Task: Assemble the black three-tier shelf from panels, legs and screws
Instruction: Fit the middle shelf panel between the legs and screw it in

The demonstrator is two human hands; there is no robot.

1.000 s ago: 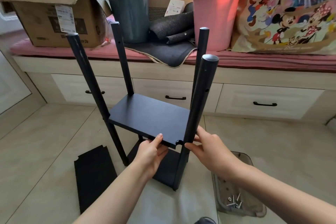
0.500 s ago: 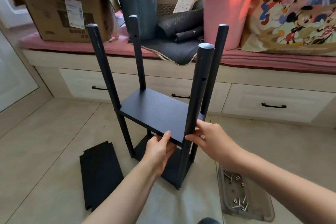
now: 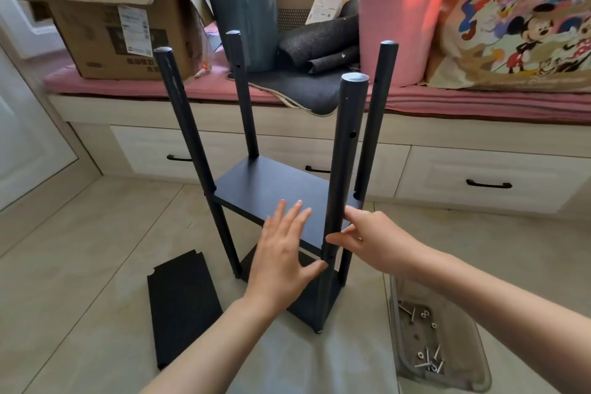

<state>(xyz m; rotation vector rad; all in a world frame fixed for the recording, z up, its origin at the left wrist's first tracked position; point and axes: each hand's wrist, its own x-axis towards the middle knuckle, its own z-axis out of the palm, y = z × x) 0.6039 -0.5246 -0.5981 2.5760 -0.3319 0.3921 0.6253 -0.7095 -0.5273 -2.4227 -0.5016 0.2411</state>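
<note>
The black shelf frame stands on the floor with several upright legs, the nearest leg (image 3: 342, 169) in front. A bottom panel (image 3: 315, 304) sits on the floor and a middle panel (image 3: 275, 192) lies between the legs. My left hand (image 3: 284, 253) lies flat, fingers straight, on the middle panel's front edge. My right hand (image 3: 367, 233) touches the nearest leg at panel height, thumb and fingers around it. A loose third panel (image 3: 182, 307) lies on the floor to the left.
A clear tray (image 3: 438, 352) with screws and washers sits on the floor at the right. Behind stands a drawer bench with a pink cushion (image 3: 479, 102), a cardboard box (image 3: 118, 29), a grey bin (image 3: 246, 19), a pink bin (image 3: 399, 25) and a cartoon bag (image 3: 524, 22).
My left hand went from gripping the middle panel's front edge to lying flat on top of it. The view moved closer and right; the panel sits level between the legs.
</note>
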